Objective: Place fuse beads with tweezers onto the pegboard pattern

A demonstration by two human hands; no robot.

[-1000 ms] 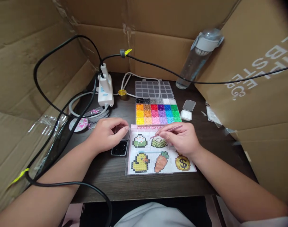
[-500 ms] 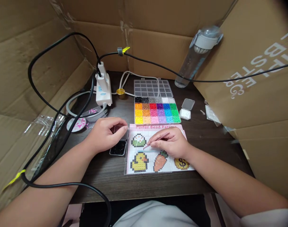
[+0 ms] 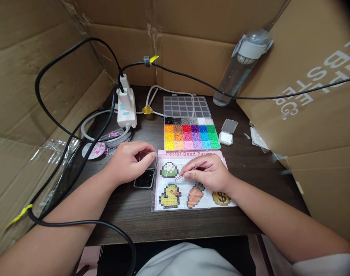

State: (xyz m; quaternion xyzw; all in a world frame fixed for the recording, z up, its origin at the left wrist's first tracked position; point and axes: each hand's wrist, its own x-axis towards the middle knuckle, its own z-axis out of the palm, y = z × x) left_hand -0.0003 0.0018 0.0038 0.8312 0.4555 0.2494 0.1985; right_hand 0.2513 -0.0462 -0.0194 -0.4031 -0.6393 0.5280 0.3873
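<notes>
My right hand (image 3: 211, 171) grips pink tweezers (image 3: 195, 166), their tips low over the clear pegboard just above the duck. The pegboard (image 3: 155, 205) lies on a printed bead pattern sheet (image 3: 189, 153). Yellow and dark beads form a duck (image 3: 169, 196) there; a carrot picture (image 3: 195, 195) is beside it, and a rice ball picture (image 3: 169, 170) above. My left hand (image 3: 136, 161) is closed, thumb and forefinger tips together over the raised lid (image 3: 152, 163) of a small box of black beads (image 3: 144, 178). Whatever lies between those fingertips is hidden.
Behind the sheet stands an open bead case (image 3: 192, 134) with many colours. A small box of white beads (image 3: 226, 138) is right of it. A power strip (image 3: 126, 113), black cables (image 3: 74, 134) and a water bottle (image 3: 235, 73) stand near the cardboard walls.
The whole view has shifted very slightly. Both hands hold nearly the same pose, and the tweezer tips stay above the duck.
</notes>
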